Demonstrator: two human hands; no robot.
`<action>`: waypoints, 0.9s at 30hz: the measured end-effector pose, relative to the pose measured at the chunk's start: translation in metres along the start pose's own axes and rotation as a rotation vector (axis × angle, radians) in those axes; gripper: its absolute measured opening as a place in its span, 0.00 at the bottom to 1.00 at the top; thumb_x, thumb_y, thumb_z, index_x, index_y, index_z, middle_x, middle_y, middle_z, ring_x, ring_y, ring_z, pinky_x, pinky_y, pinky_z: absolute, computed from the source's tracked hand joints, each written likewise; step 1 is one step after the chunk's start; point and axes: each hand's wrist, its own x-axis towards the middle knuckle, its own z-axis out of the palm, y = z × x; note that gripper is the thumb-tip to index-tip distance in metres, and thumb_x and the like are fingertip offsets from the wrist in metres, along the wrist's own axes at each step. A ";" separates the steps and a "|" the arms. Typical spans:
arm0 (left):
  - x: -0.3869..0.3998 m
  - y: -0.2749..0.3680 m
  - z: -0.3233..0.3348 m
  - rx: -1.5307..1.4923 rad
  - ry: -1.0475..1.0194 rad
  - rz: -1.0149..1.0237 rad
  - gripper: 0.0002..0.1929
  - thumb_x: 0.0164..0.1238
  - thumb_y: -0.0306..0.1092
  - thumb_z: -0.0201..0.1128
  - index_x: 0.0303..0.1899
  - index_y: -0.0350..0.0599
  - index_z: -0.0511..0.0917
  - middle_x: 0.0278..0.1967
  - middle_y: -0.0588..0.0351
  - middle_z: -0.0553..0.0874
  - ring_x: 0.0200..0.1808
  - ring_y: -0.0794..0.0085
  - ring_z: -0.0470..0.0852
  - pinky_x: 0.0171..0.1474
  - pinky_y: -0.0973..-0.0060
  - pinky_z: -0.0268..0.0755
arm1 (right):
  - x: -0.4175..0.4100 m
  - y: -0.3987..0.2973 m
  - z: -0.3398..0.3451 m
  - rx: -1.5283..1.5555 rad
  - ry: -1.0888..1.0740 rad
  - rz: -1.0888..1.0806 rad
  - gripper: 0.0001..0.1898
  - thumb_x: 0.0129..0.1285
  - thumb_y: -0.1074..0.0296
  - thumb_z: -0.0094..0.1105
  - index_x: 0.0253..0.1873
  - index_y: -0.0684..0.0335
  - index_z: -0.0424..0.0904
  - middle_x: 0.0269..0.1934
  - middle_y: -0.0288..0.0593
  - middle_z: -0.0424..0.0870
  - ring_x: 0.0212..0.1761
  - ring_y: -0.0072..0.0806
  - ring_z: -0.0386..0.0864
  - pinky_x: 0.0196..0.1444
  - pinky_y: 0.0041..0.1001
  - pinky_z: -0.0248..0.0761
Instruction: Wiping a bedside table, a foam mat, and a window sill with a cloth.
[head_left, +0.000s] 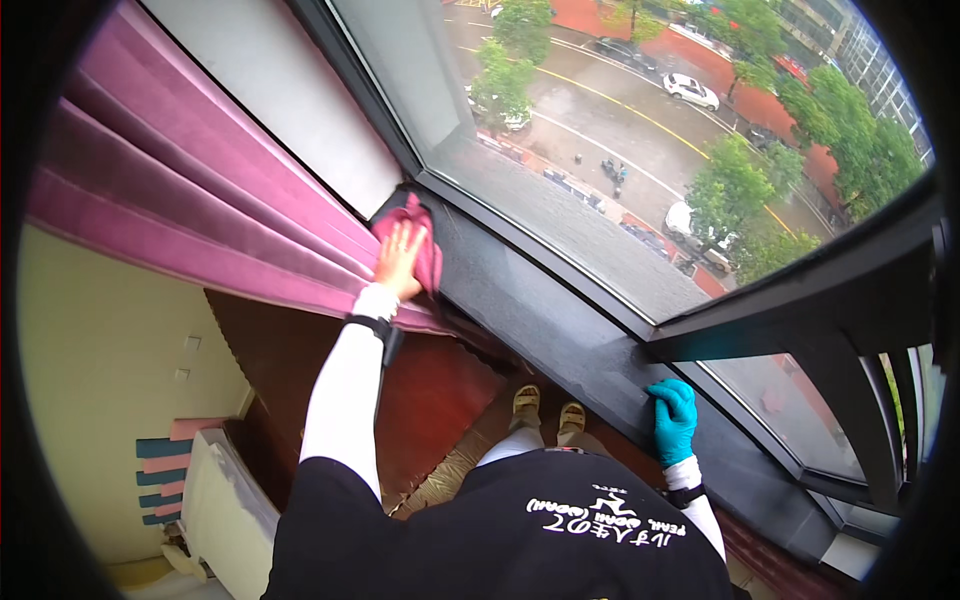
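My left hand (400, 264), bare below a white sleeve, presses with extended fingers on a bunched pink cloth (426, 244). The cloth lies in the corner of the dark windowsill (517, 289), where the sill meets the light side wall. A pink curtain (217, 195) hangs right beside this hand, and its lower edge passes by my wrist. On the sill's right part rests my right hand (673, 421) in a teal glove, fingers curled. Nothing shows in it, though its palm side is hidden.
Dark window frames (540, 255) border the glass above the sill. A dark framed sash (795, 300) projects near my right hand. Below the sill are my slippered feet (526, 399) and a reddish-brown panel (427, 405). A white-covered piece of furniture (225, 510) stands at lower left.
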 end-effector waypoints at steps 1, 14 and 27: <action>0.010 -0.018 0.000 -0.006 0.030 -0.056 0.47 0.42 0.23 0.62 0.72 0.49 0.58 0.73 0.37 0.56 0.75 0.43 0.50 0.75 0.52 0.46 | -0.001 0.000 0.001 -0.041 0.021 -0.010 0.12 0.53 0.86 0.59 0.39 0.60 0.84 0.41 0.44 0.81 0.48 0.40 0.78 0.52 0.34 0.72; -0.003 0.091 0.005 -0.456 0.149 0.392 0.38 0.41 0.33 0.58 0.63 0.37 0.69 0.68 0.32 0.63 0.71 0.39 0.57 0.73 0.53 0.48 | 0.002 -0.004 0.008 -0.100 0.077 -0.032 0.14 0.49 0.88 0.57 0.37 0.61 0.83 0.39 0.44 0.79 0.44 0.40 0.78 0.49 0.33 0.72; 0.084 0.069 -0.012 -1.159 0.749 -0.466 0.09 0.68 0.31 0.58 0.42 0.36 0.81 0.37 0.49 0.87 0.37 0.61 0.86 0.44 0.68 0.77 | 0.002 -0.008 0.009 -0.151 0.111 0.003 0.14 0.48 0.88 0.56 0.35 0.61 0.83 0.37 0.44 0.79 0.44 0.40 0.78 0.49 0.33 0.72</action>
